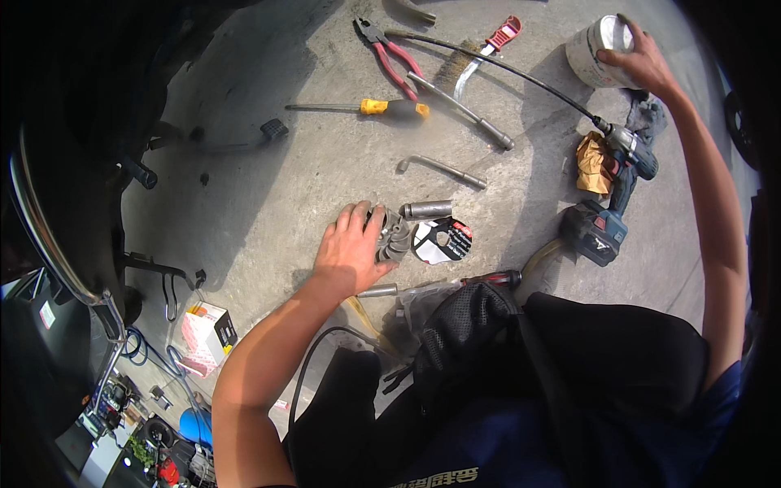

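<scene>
My left hand (350,248) lies over a finned grey metal part (396,238) on the concrete floor, its fingers curled over the part's left side and its thumb at the lower edge. Beside that part sit a metal sleeve (426,210) and a black, white and red disc (452,241) with a centre hole. Far to the right, my right hand (647,65) grips a white tub (587,58) around its rim. The tub is tilted, and its contents cannot be made out.
Beyond my hands lie red-handled pliers (396,65), a yellow-and-black screwdriver (394,108), a wire brush (480,61), a long socket wrench (464,112) and a bent wrench (443,171). A cordless tool (598,230) with a long flexible shaft lies at right. A motorbike's metal tube (57,236) borders the left.
</scene>
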Available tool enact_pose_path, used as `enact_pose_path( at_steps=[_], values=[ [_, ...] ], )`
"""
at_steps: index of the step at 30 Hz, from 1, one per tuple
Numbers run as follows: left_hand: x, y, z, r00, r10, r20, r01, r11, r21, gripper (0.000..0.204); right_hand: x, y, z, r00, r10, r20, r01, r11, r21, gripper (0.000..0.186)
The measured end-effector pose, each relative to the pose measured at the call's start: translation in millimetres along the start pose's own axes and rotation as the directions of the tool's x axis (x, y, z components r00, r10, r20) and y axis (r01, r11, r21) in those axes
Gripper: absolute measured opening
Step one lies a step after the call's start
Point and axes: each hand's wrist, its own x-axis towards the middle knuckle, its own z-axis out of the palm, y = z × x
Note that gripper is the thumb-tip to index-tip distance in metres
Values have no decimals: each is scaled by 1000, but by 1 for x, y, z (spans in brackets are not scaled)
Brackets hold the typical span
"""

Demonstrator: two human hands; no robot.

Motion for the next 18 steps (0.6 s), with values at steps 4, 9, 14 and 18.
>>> enact_pose_path(
  at_steps=[4,9,14,18],
  values=[
    [-2,-11,-3,999,23,-25,-23,1000,-17,90,-31,49,-41,982,188,1,-187,980,74,109],
    [-7,-35,-3,993,30,-115,-44,992,-120,79,-112,172,-81,938,329,-111,-318,942,103,109],
    [-7,-62,-10,983,-54,-176,1,958,-288,35,-259,280,-68,867,452,-207,-423,890,170,99],
    [-9,-68,-17,971,-33,-239,-28,968,-249,34,-367,287,-41,749,663,8,-599,671,437,95]
  ],
)
